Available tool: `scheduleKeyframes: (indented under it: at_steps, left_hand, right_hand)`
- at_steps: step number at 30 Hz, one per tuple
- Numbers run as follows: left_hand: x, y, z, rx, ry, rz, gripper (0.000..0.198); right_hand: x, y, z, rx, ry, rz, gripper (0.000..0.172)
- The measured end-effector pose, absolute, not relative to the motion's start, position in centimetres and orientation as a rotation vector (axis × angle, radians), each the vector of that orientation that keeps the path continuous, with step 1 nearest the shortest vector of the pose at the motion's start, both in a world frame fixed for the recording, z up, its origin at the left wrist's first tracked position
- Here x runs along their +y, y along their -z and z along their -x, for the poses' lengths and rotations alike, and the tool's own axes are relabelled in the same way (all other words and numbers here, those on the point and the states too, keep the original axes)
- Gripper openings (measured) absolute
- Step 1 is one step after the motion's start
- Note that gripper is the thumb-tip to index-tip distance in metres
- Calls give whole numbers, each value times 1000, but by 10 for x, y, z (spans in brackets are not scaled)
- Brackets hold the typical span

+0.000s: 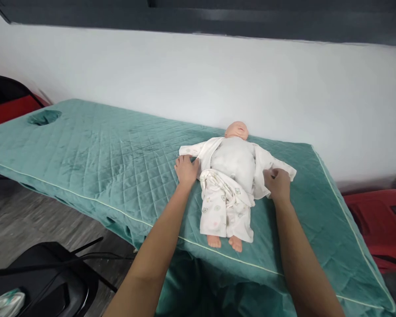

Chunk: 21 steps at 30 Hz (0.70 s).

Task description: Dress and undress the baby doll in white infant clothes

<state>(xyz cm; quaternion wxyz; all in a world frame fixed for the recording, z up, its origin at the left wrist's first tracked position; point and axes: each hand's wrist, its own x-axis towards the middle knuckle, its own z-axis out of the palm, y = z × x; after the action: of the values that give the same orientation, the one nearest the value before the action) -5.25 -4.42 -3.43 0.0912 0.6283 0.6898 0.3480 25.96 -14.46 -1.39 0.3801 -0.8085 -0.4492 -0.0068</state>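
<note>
A baby doll (235, 158) lies on its back on a teal quilted massage table (112, 149), head toward the wall, bare feet toward me. It wears white printed trousers (222, 211) and an open white jacket (204, 152) spread to both sides. My left hand (185, 169) rests by the doll's left-hand sleeve, fingers closed on the jacket's edge. My right hand (277, 184) pinches the jacket flap on the other side.
A white wall runs behind the table. The table has a face hole (44, 117) at its far left end. Red padded furniture (379, 224) stands at the right, more red at the far left. A black chair (42, 277) with a cloth sits at lower left.
</note>
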Motion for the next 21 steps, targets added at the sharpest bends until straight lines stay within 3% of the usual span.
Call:
scheduleKeyframes:
  at_steps: [4, 12, 21]
  left_hand:
    - [-37, 32, 58, 2012, -811, -2030, 20]
    - [-30, 40, 82, 1637, -1462, -1346, 26]
    - [-32, 30, 98, 1932, -1102, -1752, 18]
  right_hand:
    - [-150, 18, -253, -1165, -187, 2288, 52]
    - [-157, 18, -246, -1083, -266, 2059, 50]
    - [-163, 7, -308, -1038, -212, 2073, 48]
